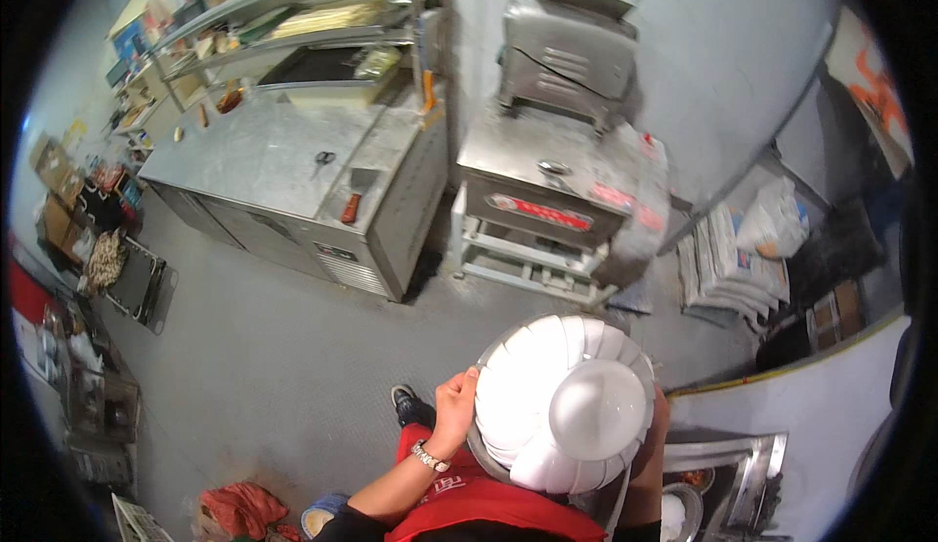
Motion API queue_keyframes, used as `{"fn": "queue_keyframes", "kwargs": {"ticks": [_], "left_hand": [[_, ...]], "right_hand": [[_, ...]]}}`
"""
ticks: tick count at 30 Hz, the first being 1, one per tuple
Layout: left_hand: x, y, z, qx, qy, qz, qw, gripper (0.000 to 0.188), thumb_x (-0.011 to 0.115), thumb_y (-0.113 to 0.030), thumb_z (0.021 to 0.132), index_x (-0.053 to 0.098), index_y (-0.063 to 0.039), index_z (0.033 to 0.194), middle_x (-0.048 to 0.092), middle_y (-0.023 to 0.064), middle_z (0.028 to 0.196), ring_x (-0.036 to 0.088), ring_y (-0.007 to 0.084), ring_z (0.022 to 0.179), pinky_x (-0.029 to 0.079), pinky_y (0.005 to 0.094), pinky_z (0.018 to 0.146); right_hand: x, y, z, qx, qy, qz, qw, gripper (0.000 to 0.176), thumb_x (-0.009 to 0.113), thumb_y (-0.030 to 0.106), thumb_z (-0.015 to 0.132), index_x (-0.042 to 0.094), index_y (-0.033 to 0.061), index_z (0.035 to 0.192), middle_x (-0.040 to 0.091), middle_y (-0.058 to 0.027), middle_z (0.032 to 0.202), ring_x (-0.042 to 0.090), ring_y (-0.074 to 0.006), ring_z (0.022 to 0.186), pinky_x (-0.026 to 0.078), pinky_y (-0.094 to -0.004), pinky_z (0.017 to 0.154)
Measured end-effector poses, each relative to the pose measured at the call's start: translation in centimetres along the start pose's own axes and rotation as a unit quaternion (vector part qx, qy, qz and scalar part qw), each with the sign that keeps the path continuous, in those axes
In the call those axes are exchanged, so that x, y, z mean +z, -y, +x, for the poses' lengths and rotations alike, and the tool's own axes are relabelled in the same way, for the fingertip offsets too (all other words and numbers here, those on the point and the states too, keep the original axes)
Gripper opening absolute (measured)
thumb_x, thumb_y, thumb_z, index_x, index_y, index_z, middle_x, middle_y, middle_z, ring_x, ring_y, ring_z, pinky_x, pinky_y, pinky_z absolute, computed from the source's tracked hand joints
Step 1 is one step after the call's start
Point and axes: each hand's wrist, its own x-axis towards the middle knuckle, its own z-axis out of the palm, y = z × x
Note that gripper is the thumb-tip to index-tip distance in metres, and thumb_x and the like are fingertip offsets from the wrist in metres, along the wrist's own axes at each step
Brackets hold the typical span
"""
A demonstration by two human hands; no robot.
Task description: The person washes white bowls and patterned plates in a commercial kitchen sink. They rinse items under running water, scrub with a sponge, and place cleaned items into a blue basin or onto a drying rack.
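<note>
My left hand [456, 408], with a metal watch on the wrist, grips the left rim of a round metal container [480, 448] held against my red apron [506, 502]. White bowls or dishes [524, 395] are packed in a ring inside it, overlapping one another. A rounder translucent white bowl [599, 410] lies on top of them towards the right. My right hand [657, 417] is at the container's right side, its fingers mostly hidden behind the dishes.
A stainless steel worktable [264, 153] bears scissors [323, 162] and a wooden-handled scraper [352, 207]. Beside it stands a metal machine [568, 58] on a cabinet. Stacked sacks [733, 271] lie right, a sink [747, 461] lower right, a flat cart [137, 282] left.
</note>
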Motion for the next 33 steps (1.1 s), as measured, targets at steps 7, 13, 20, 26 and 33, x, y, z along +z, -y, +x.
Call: {"fn": "queue_keyframes", "kwargs": {"ticks": [7,13,20,26,33], "left_hand": [[-16.0,-9.8,11.9,0.039,-0.122,0.039,0.991,0.04,0.053,-0.02,0.093,0.041,-0.004,0.058,0.037,-0.0083,0.059,0.03,0.0036,0.057,0.026,0.0248,0.048],[-26.6,-15.7,20.9,0.072,-0.238,0.032,0.968,0.04,0.051,-0.02,0.094,0.043,-0.004,0.058,0.039,-0.0085,0.059,0.03,0.0037,0.058,0.026,0.024,0.049],[-35.3,-19.5,31.3,0.106,-0.353,0.092,0.925,0.04,0.049,-0.021,0.095,0.049,-0.003,0.059,0.046,-0.0059,0.058,0.036,0.0049,0.055,0.03,0.0252,0.048],[-41.0,-19.4,40.2,0.113,-0.334,0.016,0.936,0.035,0.05,-0.023,0.095,0.059,0.001,0.071,0.057,-0.0018,0.066,0.045,0.0057,0.059,0.037,0.0242,0.052],[-47.1,-20.6,51.7,0.078,-0.26,0.063,0.961,0.035,0.049,-0.021,0.095,0.057,-0.002,0.067,0.057,-0.0022,0.066,0.045,0.0063,0.06,0.038,0.0234,0.054]], "right_hand": [[24.9,1.2,6.9,0.117,0.044,0.077,0.989,0.035,0.047,0.021,0.09,0.058,-0.0019,0.114,0.063,-0.0087,0.102,0.06,-0.0165,0.09,0.046,-0.0267,0.079],[42.6,1.5,13.8,0.177,0.159,0.171,0.956,0.039,0.049,0.032,0.09,0.061,0.0004,0.11,0.063,-0.0066,0.101,0.059,-0.0179,0.09,0.045,-0.0294,0.081],[60.1,-0.5,23.4,0.26,0.278,0.255,0.889,0.029,0.05,0.029,0.09,0.062,0.0041,0.1,0.062,-0.0014,0.087,0.058,-0.0118,0.077,0.046,-0.0259,0.069],[69.8,-6.0,29.4,0.311,0.26,0.236,0.883,0.031,0.051,0.027,0.091,0.064,0.0011,0.1,0.062,-0.0026,0.082,0.057,-0.0121,0.071,0.045,-0.0275,0.064],[75.6,-7.7,31.7,-0.021,0.255,-0.128,0.958,0.031,0.05,0.022,0.089,0.061,-0.0004,0.108,0.064,-0.0179,0.102,0.061,-0.0302,0.094,0.045,-0.0364,0.08]]}}
